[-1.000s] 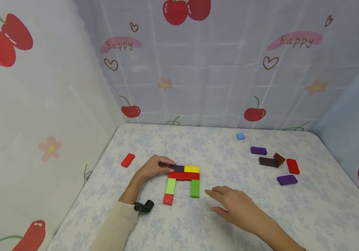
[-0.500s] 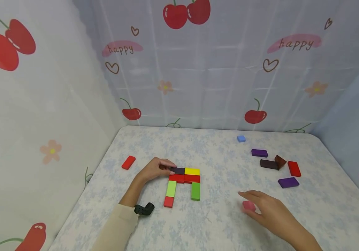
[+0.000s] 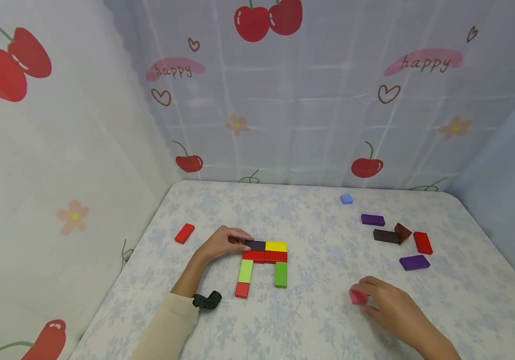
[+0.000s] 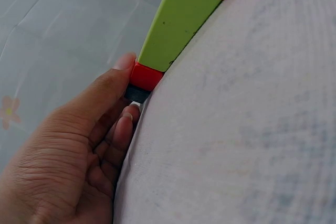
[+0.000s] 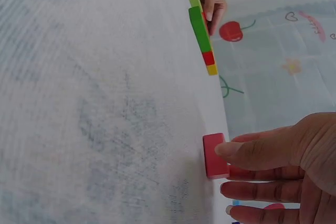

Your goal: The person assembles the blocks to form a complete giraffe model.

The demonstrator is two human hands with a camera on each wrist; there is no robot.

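At the left of a flat figure of coloured blocks, my left hand [image 3: 226, 243] pinches the black block [image 3: 256, 245] between thumb and fingers. A yellow block [image 3: 276, 246] lies against its right end. Under them runs a row of two red blocks [image 3: 275, 256]. A light green block [image 3: 246, 271] and a dark green block [image 3: 281, 274] extend down like legs, with a small red block [image 3: 241, 289] below the light green one. To the right, my right hand [image 3: 394, 307] pinches a pinkish-red block [image 5: 212, 156], thumb on its near face and fingers behind.
A lone red block [image 3: 184, 233] lies on the left of the patterned table [image 3: 311, 220]. Toward the right are two purple blocks [image 3: 414, 262], a dark brown block [image 3: 386, 236], a brown triangular block [image 3: 402, 233], a red block [image 3: 422, 243] and a small blue block [image 3: 346, 199].
My right hand has moved right, away from the dark green block, to the pinkish-red block, and its fingers have closed around it. My left hand stays at the black block.
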